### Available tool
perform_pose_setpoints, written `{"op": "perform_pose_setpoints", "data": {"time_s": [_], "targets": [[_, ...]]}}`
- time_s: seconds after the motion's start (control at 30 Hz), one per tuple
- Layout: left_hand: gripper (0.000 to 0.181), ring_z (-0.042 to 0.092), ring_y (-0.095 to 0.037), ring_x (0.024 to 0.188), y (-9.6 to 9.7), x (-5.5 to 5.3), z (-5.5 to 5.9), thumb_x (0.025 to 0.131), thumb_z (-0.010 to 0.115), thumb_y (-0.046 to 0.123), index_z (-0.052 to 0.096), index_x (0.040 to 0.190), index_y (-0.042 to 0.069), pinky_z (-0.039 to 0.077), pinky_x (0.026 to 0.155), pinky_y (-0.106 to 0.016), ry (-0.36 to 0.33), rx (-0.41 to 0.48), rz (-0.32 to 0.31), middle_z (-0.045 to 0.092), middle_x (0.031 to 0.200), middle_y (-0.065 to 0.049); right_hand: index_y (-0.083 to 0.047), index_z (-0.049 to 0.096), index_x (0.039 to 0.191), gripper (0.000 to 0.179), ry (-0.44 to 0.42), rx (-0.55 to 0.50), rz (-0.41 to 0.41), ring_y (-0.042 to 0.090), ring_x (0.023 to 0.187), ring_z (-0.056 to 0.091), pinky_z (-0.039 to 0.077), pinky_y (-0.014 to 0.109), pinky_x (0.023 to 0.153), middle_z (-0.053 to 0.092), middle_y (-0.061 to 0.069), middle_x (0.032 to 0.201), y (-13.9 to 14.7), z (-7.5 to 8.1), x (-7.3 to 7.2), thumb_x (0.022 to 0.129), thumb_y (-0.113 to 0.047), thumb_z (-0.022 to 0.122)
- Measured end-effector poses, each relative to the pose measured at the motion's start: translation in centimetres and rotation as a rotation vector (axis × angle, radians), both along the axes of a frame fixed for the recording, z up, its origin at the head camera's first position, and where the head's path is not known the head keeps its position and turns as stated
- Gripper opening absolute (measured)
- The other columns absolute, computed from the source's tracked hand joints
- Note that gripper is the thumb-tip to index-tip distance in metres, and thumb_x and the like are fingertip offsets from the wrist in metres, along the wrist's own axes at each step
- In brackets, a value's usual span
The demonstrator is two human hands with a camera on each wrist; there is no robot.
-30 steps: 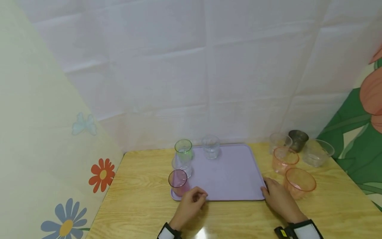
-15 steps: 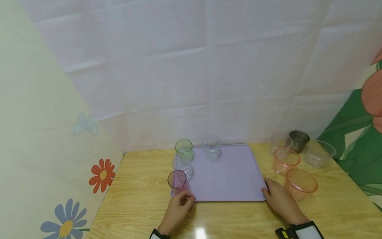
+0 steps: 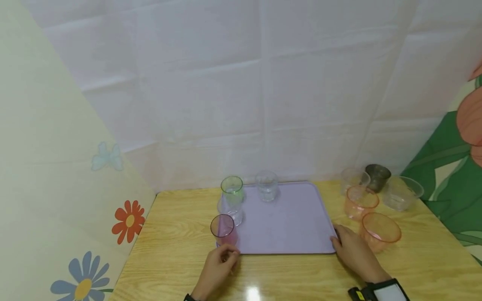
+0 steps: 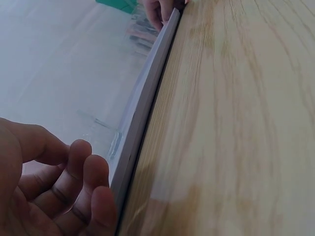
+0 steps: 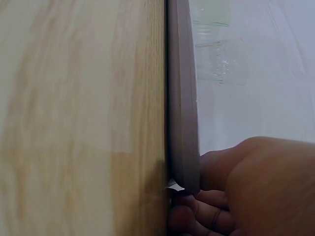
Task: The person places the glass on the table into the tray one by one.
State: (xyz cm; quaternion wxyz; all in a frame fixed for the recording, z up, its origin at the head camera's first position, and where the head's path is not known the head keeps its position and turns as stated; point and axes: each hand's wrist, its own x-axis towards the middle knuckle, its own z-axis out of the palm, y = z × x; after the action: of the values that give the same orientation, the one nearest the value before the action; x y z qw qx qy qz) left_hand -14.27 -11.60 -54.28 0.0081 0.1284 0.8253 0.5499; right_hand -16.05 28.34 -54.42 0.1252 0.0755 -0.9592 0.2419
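Note:
A lilac tray [image 3: 290, 225] lies on the wooden table. My right hand [image 3: 355, 255] grips its front right corner; in the right wrist view the thumb is over the rim [image 5: 184, 108] and the fingers are below. At the front left corner, my left hand [image 3: 215, 267] has loosely curled fingers [image 4: 81, 157] beside the tray edge and holds nothing; whether they touch the edge I cannot tell. Just beyond it stands a pink tumbler [image 3: 226, 236]. Behind that are a clear glass [image 3: 236, 216] and a green glass [image 3: 232, 194]. Another clear glass [image 3: 267, 191] stands at the tray's back.
Right of the tray stand two orange bowls, the nearer bowl [image 3: 380, 234] close to my right hand and the farther bowl [image 3: 360, 207] behind it. A clear cup [image 3: 348, 179], a dark grey cup [image 3: 378, 179] and a clear bowl [image 3: 400, 196] are near the white backdrop [image 3: 211, 104].
My left hand has slid left along the tray's front edge to the corner by the pink tumbler. The right hand keeps its grip on the tray. The glasses look unmoved.

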Motion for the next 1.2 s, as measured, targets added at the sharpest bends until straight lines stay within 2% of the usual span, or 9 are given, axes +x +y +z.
{"op": "perform_pose_setpoints", "data": {"time_s": [0.2, 0.33, 0.47, 0.63, 0.77, 0.87, 1.07, 1.2], "targets": [[0.006, 0.055, -0.006, 0.054, -1.1, 0.0, -0.2, 0.092, 0.064, 0.016, 0.066, 0.089, 0.011, 0.052, 0.046, -0.022, 0.005, -0.022, 0.067, 0.059, 0.067, 0.000, 0.014, 0.056, 0.116, 0.038, -0.002, 0.003, -0.005, 0.043, 0.094, 0.061, 0.051, 0.058, 0.077, 0.063, 0.030, 0.103, 0.1, 0.0, 0.0, 0.087, -0.009, 0.064], [0.006, 0.055, -0.007, 0.054, -2.0, -0.3, -0.2, 0.091, 0.062, 0.008, 0.065, 0.087, 0.010, 0.051, 0.046, -0.022, -0.022, -0.021, 0.128, 0.060, 0.066, -0.001, 0.015, 0.056, 0.114, 0.037, -0.003, 0.003, -0.009, 0.044, 0.093, 0.061, 0.051, 0.059, 0.075, 0.063, 0.031, 0.102, 0.1, 0.0, 0.1, 0.086, -0.008, 0.065], [0.009, 0.054, -0.009, 0.053, -3.0, -0.8, -0.1, 0.090, 0.058, 0.003, 0.064, 0.087, 0.008, 0.048, 0.044, -0.020, -0.064, -0.002, 0.207, 0.060, 0.066, -0.004, 0.015, 0.055, 0.115, 0.038, -0.008, 0.004, -0.006, 0.044, 0.093, 0.061, 0.051, 0.059, 0.075, 0.063, 0.031, 0.103, 0.2, 0.0, 0.0, 0.086, -0.008, 0.065], [0.006, 0.052, -0.011, 0.050, -3.9, -1.6, -0.6, 0.092, 0.059, 0.010, 0.064, 0.090, 0.007, 0.045, 0.042, -0.020, -0.104, -0.029, 0.320, 0.059, 0.066, -0.004, 0.014, 0.056, 0.116, 0.038, -0.020, 0.000, -0.012, 0.044, 0.095, 0.061, 0.051, 0.058, 0.076, 0.063, 0.031, 0.104, 0.1, -0.2, -0.1, 0.087, -0.009, 0.064], [0.005, 0.052, -0.012, 0.049, -4.1, -2.4, -1.0, 0.092, 0.060, 0.011, 0.063, 0.091, 0.007, 0.046, 0.040, -0.022, -0.105, -0.051, 0.392, 0.059, 0.071, -0.004, 0.014, 0.056, 0.115, 0.037, -0.020, -0.002, -0.015, 0.045, 0.094, 0.061, 0.051, 0.059, 0.076, 0.063, 0.031, 0.103, 0.1, -0.2, -0.1, 0.087, -0.009, 0.064], [0.004, 0.053, -0.013, 0.047, -4.3, -3.0, -1.2, 0.091, 0.061, 0.009, 0.062, 0.092, 0.005, 0.046, 0.037, -0.023, -0.099, -0.044, 0.399, 0.058, 0.073, -0.006, 0.014, 0.056, 0.115, 0.037, -0.021, -0.004, -0.019, 0.044, 0.094, 0.061, 0.051, 0.059, 0.076, 0.063, 0.031, 0.103, 0.1, -0.1, 0.0, 0.087, -0.008, 0.064], [0.012, 0.054, -0.016, 0.043, -4.5, -4.1, -1.2, 0.091, 0.064, 0.013, 0.061, 0.094, 0.002, 0.050, 0.036, -0.029, -0.164, 0.037, 0.335, 0.058, 0.071, -0.009, 0.014, 0.056, 0.114, 0.036, -0.022, -0.001, -0.023, 0.044, 0.094, 0.060, 0.050, 0.059, 0.076, 0.063, 0.030, 0.102, 0.1, 0.0, 0.0, 0.087, -0.008, 0.065], [0.014, 0.056, -0.017, 0.043, -4.6, -4.5, -1.2, 0.091, 0.065, 0.014, 0.061, 0.095, 0.001, 0.053, 0.037, -0.033, -0.185, 0.029, 0.314, 0.058, 0.065, -0.008, 0.013, 0.057, 0.112, 0.035, -0.014, 0.001, -0.025, 0.044, 0.092, 0.061, 0.050, 0.058, 0.075, 0.064, 0.028, 0.100, -0.1, -0.1, 0.0, 0.086, -0.008, 0.066]]}}
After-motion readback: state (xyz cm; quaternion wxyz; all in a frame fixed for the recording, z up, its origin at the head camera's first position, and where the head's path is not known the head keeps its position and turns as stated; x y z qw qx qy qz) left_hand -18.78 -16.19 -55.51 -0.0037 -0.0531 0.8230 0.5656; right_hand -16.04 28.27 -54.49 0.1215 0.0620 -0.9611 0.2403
